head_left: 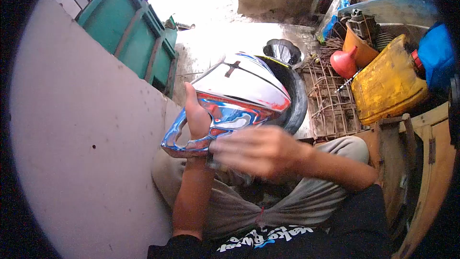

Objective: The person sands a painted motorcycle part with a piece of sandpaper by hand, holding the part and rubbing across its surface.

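Note:
A glossy plastic panel or shell (244,86), white above with red, blue and white swirls below, is held up over my lap. My left hand (197,117) passes behind its lower left part, the thumb and palm showing through an opening, and grips it. My right hand (256,151) is blurred by motion at the lower edge, its fingers together against the patterned surface. Something small and dark shows under those fingertips, too hidden to make out. Behind the shell on the right is a black round basin or tyre (298,100).
A pale wall (91,139) rises close on my left, with a green cabinet (124,33) beyond it. To the right are a wire rack (330,100), a red funnel (344,62), a yellow jerrycan (390,81) and a wooden cabinet (438,163). A dark scalloped bowl (283,52) lies ahead.

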`<state>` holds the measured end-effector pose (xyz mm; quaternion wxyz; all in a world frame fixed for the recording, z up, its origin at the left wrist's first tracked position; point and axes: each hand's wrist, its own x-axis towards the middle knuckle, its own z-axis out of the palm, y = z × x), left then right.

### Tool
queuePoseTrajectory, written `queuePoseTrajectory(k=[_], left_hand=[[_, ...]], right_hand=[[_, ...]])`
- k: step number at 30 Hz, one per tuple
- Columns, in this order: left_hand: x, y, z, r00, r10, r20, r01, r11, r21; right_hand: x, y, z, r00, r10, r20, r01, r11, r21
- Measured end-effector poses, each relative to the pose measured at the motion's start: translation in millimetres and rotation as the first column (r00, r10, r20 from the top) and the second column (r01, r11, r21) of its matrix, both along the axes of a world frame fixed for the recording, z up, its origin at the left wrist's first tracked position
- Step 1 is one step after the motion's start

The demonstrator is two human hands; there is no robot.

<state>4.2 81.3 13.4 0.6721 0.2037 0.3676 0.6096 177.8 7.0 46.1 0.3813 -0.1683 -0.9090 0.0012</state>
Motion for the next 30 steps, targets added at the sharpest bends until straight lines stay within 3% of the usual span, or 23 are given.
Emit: queuePoseTrajectory(k=[2,3,5,6,7,8,9,11,13,15,19,23,24,25,27,30], left_hand=[[6.4,-0.6,4.0,1.0,0.026,-0.001,-0.026,0.999,0.02],[8.9,-1.8,6.6,0.999,0.034,0.024,-0.034,0.999,-0.001],[13.1,-1.4,11.2,0.996,0.052,0.077,-0.049,0.998,-0.036],[9.0,0.2,6.8,1.0,0.0,0.012,0.0,1.0,0.02],[1.6,0.2,3.1,0.997,-0.051,-0.062,0.055,0.996,0.066],[-3.1,-0.5,0.5,0.985,-0.103,-0.142,0.119,0.987,0.106],[-0.7,-2.6,-2.3,0.992,-0.068,-0.106,0.077,0.994,0.082],[11.0,-4.4,3.5,0.998,-0.01,-0.054,0.013,0.998,0.058],[14.4,-3.5,8.6,0.999,0.005,-0.046,-0.005,1.0,-0.001],[20.1,-12.4,30.8,0.999,0.016,-0.039,-0.02,0.995,-0.095],[31.7,-16.7,40.9,0.996,0.07,0.055,-0.062,0.988,-0.142],[28.7,-18.5,49.6,0.999,0.034,0.03,-0.03,0.992,-0.122],[29.2,-17.9,48.7,0.998,0.055,0.028,-0.051,0.989,-0.141],[31.1,-16.6,46.4,0.996,0.081,0.029,-0.076,0.985,-0.154],[34.2,-10.6,38.2,0.989,0.141,0.033,-0.134,0.977,-0.167],[12.5,-3.2,8.1,1.0,0.004,-0.011,-0.005,0.999,-0.048]], right_hand=[[17.4,30.3,-13.3,0.985,-0.172,0.028,0.173,0.984,-0.029],[27.6,36.9,-9.5,0.979,-0.199,0.032,0.202,0.969,-0.145],[17.6,24.5,-14.4,0.98,-0.165,0.109,0.177,0.978,-0.113],[5.9,13.6,-13.2,0.999,-0.048,0.015,0.049,0.996,-0.069],[0.6,3.0,-0.3,0.999,0.011,0.049,-0.01,1.0,-0.025],[2.5,5.0,-2.7,0.999,-0.005,0.033,0.007,0.998,-0.056],[7.1,9.9,-6.0,1.0,-0.024,0.018,0.025,0.996,-0.087],[21.2,33.5,-11.6,0.977,-0.203,0.066,0.21,0.971,-0.112],[14.8,22.3,-14.9,0.989,-0.118,0.087,0.128,0.984,-0.12],[-7.4,-0.7,-4.2,0.999,0.008,-0.033,-0.008,1.0,-0.01],[20.2,34.8,-13.8,0.969,-0.245,0.033,0.247,0.967,-0.068],[-11.3,-9.6,0.8,1.0,0.001,-0.018,-0.001,1.0,0.011],[-5.2,-1.2,-7.2,0.999,-0.04,-0.016,0.04,0.999,0.0],[7.4,8.7,-7.9,0.989,-0.117,0.095,0.126,0.987,-0.102],[17.7,24.3,0.6,0.952,-0.279,0.129,0.294,0.95,-0.108],[-4.6,-5.7,-3.6,0.992,-0.11,0.055,0.112,0.993,-0.026]])
